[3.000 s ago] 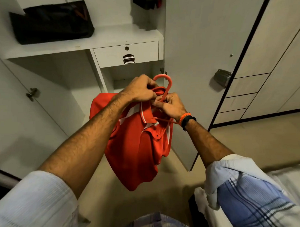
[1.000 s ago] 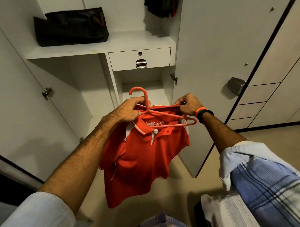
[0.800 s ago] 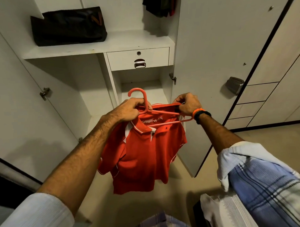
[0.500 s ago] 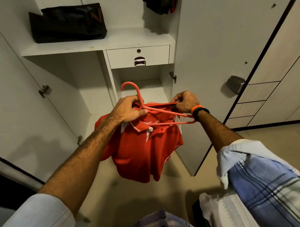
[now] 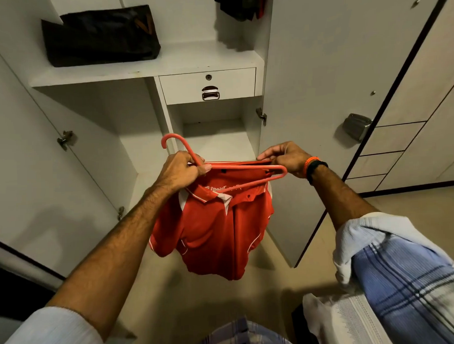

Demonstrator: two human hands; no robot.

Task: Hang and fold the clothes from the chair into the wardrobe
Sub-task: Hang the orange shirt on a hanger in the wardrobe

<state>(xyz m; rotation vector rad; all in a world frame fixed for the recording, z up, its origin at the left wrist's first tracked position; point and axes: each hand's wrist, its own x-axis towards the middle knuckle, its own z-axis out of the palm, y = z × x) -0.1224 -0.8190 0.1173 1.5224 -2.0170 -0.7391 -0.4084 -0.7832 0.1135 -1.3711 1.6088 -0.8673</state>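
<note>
A red polo shirt with white trim hangs in front of the open white wardrobe. A salmon plastic hanger lies across its collar, hook up and to the left. My left hand is closed around the hanger's neck and the left part of the collar. My right hand pinches the back of the collar at the hanger's right end. The hanger's right arm shows outside the shirt; its left arm is hidden by my hand.
A black bag sits on the upper shelf, above a small drawer. Dark clothes hang at the top. The wardrobe's open door stands at the right. White cloth lies at the lower right.
The shirt has been turned from bunched to facing me, and the hanger laid flat across its collar. Over the last second both hands stayed on hanger and collar while the shirt's hem rose.
</note>
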